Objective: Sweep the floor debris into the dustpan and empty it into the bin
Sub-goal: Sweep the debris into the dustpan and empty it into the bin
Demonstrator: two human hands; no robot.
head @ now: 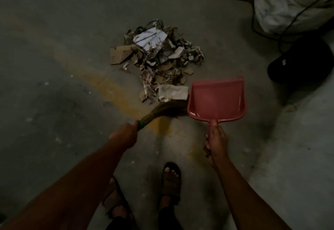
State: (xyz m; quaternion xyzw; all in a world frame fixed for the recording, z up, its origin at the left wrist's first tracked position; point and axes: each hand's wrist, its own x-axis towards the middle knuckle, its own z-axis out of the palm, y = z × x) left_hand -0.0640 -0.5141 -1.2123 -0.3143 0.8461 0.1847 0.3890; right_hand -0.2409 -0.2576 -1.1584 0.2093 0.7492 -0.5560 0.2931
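The person stands over a heap of debris (157, 60) on the concrete floor (54, 67), a tool in each hand, placed so that one stroke can carry rubbish from one to the other. The right hand (216, 142) has its grip wrapped around the handle of a pink dustpan (216, 101), holding it just right of the heap's near end with its open mouth pointing away from the person. It appears to sit low, though the dim light makes it hard to tell whether its lip is touching the floor. The pan is empty, so no load has gone in yet.

The left hand (124, 135) grips a grass broom (162, 110) at its green binding. The bristles fan rightward, and their tips reach the pan's left edge and the nearest white scrap. That angle suggests the broom is set to draw the pile sideways toward the pan.

The debris is a loose mound of torn brown cardboard, crumpled white paper, shiny wrapper bits and some dark stringy strands. It looks light and likely to scatter.

A dark round bin (301, 61) sits well to the right, beyond the pan, and a white sack (282, 4) lies behind it with a black cable (267, 34) looped across it.
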